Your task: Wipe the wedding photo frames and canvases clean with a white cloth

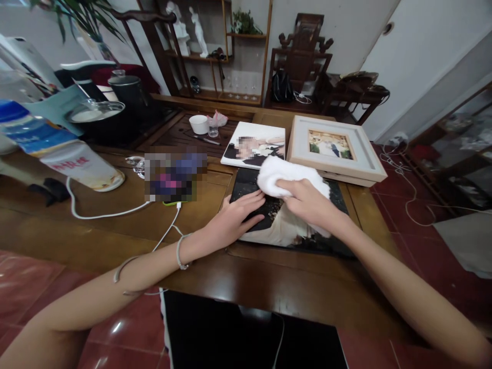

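A dark photo panel (pixel 265 234) with a pale dress in its picture lies flat on the brown wooden table (pixel 265 277). My left hand (pixel 243 214) rests on its left edge, fingers stretched out and nothing held. In my right hand (pixel 307 200) is a bunched white cloth (pixel 282 174), gripped between thumb and fingers and touching the upper part of the panel. The cloth and my right hand cover much of the picture. Just behind the panel lies a white-edged photo print (pixel 251 148), and to its right a pale wooden picture frame (pixel 338 146) with a small photo inside.
A phone-like device (pixel 172 177), blurred out, has a white cable (pixel 111 212) plugged in. Left stand a blue-and-white bag (pixel 73 159), a glass-lidded pot (pixel 98 115) and a dark kettle (pixel 126 92). A white cup (pixel 199 124) sits farther back. Below the table edge is a black screen-like panel (pixel 246 333).
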### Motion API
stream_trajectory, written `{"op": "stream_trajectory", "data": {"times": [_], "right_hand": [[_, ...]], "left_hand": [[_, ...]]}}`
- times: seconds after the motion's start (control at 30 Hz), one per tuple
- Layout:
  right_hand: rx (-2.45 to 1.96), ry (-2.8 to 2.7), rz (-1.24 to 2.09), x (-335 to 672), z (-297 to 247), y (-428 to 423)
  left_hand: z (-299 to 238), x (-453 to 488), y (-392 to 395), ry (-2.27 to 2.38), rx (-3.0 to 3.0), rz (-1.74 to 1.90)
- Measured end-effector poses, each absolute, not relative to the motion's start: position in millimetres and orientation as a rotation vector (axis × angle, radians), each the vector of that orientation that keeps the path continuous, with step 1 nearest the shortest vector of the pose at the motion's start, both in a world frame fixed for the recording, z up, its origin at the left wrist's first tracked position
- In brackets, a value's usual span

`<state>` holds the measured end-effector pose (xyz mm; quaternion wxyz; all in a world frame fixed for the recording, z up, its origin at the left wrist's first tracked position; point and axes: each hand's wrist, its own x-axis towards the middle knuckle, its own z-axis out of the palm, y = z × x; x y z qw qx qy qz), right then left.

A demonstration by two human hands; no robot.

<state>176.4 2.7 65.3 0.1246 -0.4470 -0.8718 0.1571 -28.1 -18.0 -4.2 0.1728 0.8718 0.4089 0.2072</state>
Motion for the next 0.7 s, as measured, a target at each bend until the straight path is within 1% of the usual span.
{"op": "stream_trajectory", "data": {"times": [0.17, 0.27, 0.37, 0.5, 0.57, 0.7], "right_hand": [[-1.609, -2.427, 0.337, 257, 53, -27], [-1.722, -2.323, 0.286, 285, 38, -57], [-1.687, -2.372, 0.304, 286, 32, -99], [-1.421, -2.643, 0.476, 265, 46, -141], [-1.358, -2.688, 0.541, 261, 54, -138], [-1.508, -2.498, 0.514, 280, 54, -87]], "left_hand": [[-5, -30, -17, 1.138, 2.47, 0.596], [-5, -30, -16, 1.145, 2.468, 0.595], [-5, -30, -15, 1.137, 2.465, 0.592], [-3, -31, -14, 1.124, 2.468, 0.571], [-3, -32, -13, 1.121, 2.474, 0.547], [-3, -34, -11, 1.096, 2.485, 0.56]]}}
